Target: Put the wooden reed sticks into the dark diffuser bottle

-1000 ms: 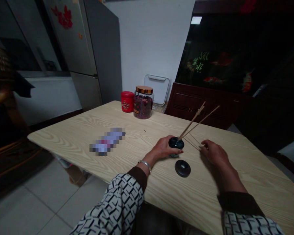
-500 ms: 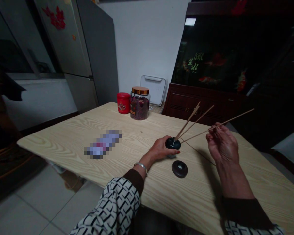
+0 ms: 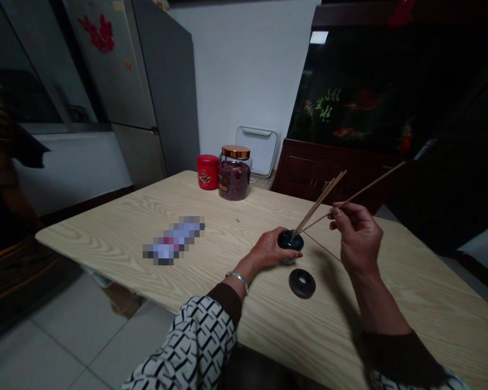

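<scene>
My left hand [image 3: 268, 252] rests on the light wood-grain table [image 3: 390, 319] and grips a small dark round bottle [image 3: 290, 240]. Several thin wooden sticks [image 3: 319, 201] stand tilted up and to the right from its top. My right hand [image 3: 358, 233] is raised just right of them, pinching another thin wooden stick [image 3: 370, 185] between thumb and fingers. A dark ring-shaped lid [image 3: 302, 283] lies on the table just below the bottle, nearer to me.
A red tin [image 3: 207, 171] and a copper-lidded glass jar of dried petals [image 3: 236, 181] stand at the table's far corner. A pixelated object [image 3: 173, 241] lies left of my hands. Behind are a fridge [image 3: 146, 92], a dark cabinet [image 3: 321, 168] and a lit aquarium [image 3: 350, 92].
My right hand has lifted from the table with a stick, then moved left, closer to the bottle. My left hand and the bottle have barely moved.
</scene>
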